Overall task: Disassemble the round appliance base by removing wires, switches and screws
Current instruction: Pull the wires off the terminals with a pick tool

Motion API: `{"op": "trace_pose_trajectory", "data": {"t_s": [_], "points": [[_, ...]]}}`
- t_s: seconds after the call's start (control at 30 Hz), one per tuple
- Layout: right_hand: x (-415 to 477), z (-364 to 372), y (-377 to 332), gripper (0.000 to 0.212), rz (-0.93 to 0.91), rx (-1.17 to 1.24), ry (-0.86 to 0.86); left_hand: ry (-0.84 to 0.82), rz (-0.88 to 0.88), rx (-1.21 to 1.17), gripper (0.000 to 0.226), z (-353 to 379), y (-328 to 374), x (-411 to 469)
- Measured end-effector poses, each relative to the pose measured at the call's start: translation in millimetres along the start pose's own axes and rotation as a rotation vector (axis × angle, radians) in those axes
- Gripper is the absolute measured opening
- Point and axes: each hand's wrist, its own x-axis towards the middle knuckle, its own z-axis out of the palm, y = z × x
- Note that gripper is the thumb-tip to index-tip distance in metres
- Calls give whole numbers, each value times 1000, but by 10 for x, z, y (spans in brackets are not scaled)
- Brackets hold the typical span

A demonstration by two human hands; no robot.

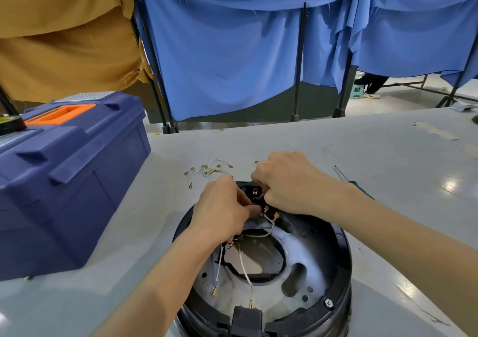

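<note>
Head view, round base [340, 256] at near edge of bench [336, 142], left hand [222, 208] and right hand [291, 181] gripping switch block [254, 191] on its far rim, loose wires [210, 169] beyond.

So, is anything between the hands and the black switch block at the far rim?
Nothing visible. The left hand and right hand are both on the black switch block at the far rim of the round base.
</note>
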Motion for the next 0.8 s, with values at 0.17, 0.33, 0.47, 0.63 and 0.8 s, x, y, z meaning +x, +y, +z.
{"op": "trace_pose_trajectory", "data": {"t_s": [0.17,0.33,0.47,0.63,0.8], "points": [[43,-57,30,37,-12,106,-20,-6,16,8,17,-1,-13,14],[76,-20,95,38,-8,186,-21,-5,18,12,15,3,-27,31],[79,23,169,42,50,311,-105,10,20,37,13,2,-34,30],[1,54,170,39,99,300,21,1,36,26,18,-3,-24,22],[-110,128,27,14,84,36,126,-40,26,15,23,8,1,-5]]}}
